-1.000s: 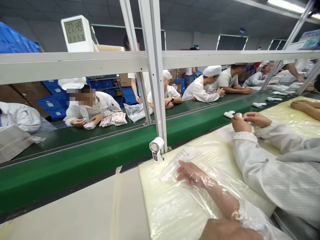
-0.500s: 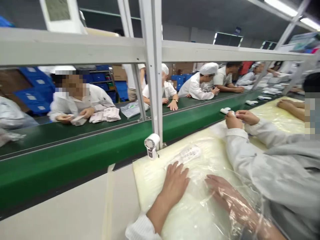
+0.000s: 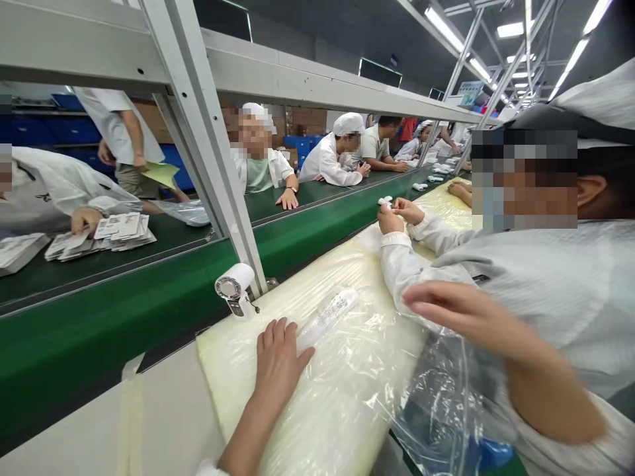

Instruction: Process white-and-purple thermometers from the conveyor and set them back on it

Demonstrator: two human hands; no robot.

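My left hand (image 3: 278,360) lies flat, fingers a little apart, on a pale yellow foam pad (image 3: 238,396) wrapped in clear plastic. Just beyond its fingertips is a clear plastic bag (image 3: 335,311) with printed text, lying flat on the pad. A white handheld fan (image 3: 235,291) stands at the pad's far left corner, apart from my hand. My right hand (image 3: 461,314) is raised over the pad's right side, slightly blurred, its fingers stretched out and nothing seen in them. Below it, loose clear plastic film (image 3: 436,396) hangs off the pad's edge.
A co-worker (image 3: 546,264) sits close on my right, holding a small white part. Beyond the pad runs a green conveyor belt (image 3: 307,231). A metal post (image 3: 213,145) rises behind the fan. Across the belt, other people sit near stacked printed papers (image 3: 124,231).
My right hand has lifted off the plastic-wrapped pad and moved up and right. My left hand still rests on the pad. The camera view has turned to the right.
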